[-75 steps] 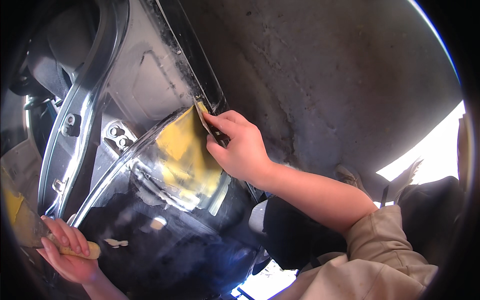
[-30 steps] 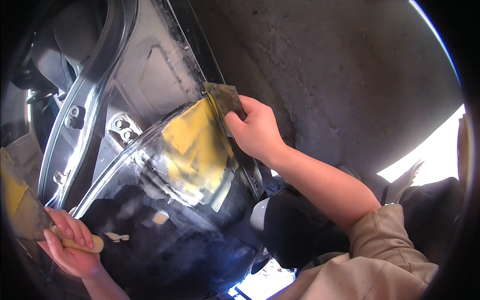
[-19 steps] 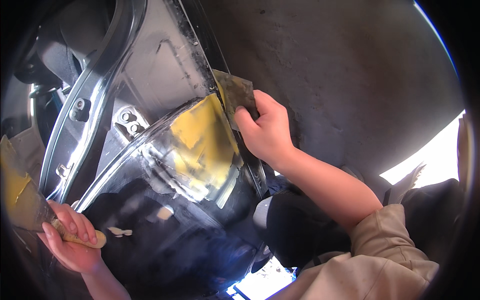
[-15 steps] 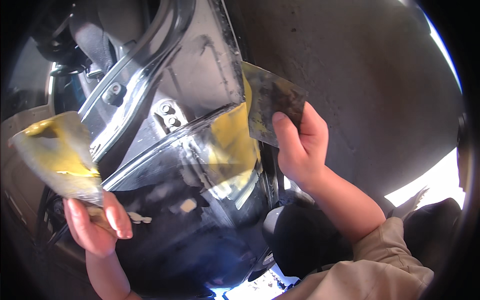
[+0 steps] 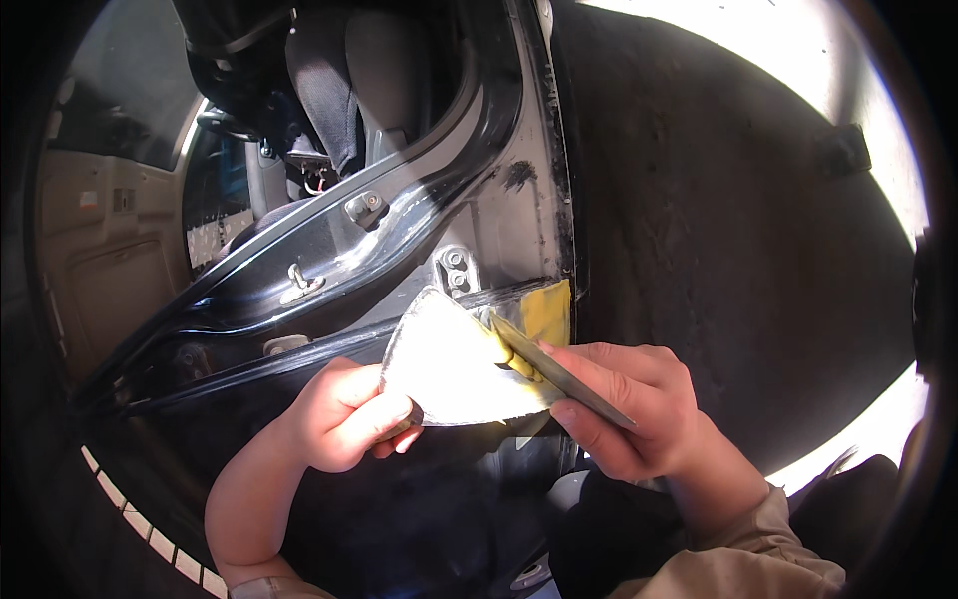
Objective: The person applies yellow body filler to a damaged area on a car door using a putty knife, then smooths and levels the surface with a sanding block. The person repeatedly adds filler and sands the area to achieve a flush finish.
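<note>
My left hand (image 5: 349, 414) grips the short handle of a broad putty knife (image 5: 449, 364), its wide blade glaring white in the sunlight. In my right hand (image 5: 639, 404) is a thin flat spreader plate (image 5: 564, 369), pinched between thumb and fingers. The plate's edge touches the knife's blade, with a ridge of yellow filler paste (image 5: 519, 361) between them. Behind the tools, a patch of yellow filler (image 5: 547, 311) covers part of the dark car body panel (image 5: 399, 519) beside the door opening.
A metal door striker (image 5: 299, 285) and a bolted hinge plate (image 5: 456, 270) sit on the car's door frame. Inside the car is a dark seat (image 5: 384, 80). A large dark surface (image 5: 738, 230) fills the right side, with bright light at its rim.
My hands have come together: the putty knife moved right from the far left, and the spreader plate left the yellow patch and now meets the blade. The view has shifted left.
</note>
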{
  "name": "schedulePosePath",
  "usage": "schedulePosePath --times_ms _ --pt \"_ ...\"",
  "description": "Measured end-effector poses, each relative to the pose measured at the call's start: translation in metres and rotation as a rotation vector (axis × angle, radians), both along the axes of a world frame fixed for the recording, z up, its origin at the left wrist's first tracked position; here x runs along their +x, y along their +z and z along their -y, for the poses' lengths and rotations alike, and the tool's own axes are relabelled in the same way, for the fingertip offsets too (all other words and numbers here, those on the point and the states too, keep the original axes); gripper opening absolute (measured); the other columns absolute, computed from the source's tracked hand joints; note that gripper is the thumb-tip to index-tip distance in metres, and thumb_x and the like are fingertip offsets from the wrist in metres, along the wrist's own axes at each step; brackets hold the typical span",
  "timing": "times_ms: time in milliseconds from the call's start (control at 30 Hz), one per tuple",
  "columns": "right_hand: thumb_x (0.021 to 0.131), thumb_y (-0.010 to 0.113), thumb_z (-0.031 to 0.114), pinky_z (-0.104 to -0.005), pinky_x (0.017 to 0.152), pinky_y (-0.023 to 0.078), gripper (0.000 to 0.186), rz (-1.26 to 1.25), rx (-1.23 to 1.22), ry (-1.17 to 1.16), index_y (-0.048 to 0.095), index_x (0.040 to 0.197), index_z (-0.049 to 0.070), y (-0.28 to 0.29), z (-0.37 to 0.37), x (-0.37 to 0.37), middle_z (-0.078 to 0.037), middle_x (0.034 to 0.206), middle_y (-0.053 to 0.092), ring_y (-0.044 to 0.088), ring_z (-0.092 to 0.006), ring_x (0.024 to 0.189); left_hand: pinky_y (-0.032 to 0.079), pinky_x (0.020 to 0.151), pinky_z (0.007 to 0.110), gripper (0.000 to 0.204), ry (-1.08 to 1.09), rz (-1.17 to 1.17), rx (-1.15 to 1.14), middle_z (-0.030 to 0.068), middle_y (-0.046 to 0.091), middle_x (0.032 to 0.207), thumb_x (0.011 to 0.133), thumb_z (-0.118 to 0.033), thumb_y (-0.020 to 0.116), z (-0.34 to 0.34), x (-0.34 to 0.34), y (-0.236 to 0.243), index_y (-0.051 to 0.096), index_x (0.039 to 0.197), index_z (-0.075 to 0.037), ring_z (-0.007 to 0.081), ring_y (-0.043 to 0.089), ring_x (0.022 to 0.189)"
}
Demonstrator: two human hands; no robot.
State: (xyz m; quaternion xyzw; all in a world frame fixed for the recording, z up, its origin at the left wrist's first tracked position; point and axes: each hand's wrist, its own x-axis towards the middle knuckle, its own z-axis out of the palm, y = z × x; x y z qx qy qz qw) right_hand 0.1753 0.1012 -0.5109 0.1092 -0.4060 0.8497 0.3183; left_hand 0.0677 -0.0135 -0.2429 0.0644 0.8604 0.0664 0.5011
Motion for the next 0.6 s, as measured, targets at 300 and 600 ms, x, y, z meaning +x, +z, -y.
schedulePosePath --times_ms 300,600 --pt "0.083 0.071 -0.002 -0.0349 0.065 0.058 0.046 0.25 0.259 -0.065 0.07 0.129 0.005 -0.012 0.031 0.001 -0.013 0.103 0.075 0.072 -0.0264 0.08 0.047 0.057 0.025 0.037 0.192 -0.275 0.209 0.0077 0.062 0.079 0.114 -0.028 0.039 0.0 0.005 -0.003 0.055 0.124 0.003 0.0105 0.054 0.059" --pt "0.07 0.071 0.0 -0.0326 0.075 0.052 0.058 0.306 0.143 -0.537 0.073 0.128 0.003 0.008 0.04 -0.014 -0.012 0.118 0.069 0.062 -0.0247 0.089 0.047 0.062 0.027 0.03 0.199 -0.286 0.168 0.0085 0.06 0.092 0.107 -0.009 0.039 0.014 0.013 -0.016 0.049 0.132 0.002 0.0106 0.053 0.066"
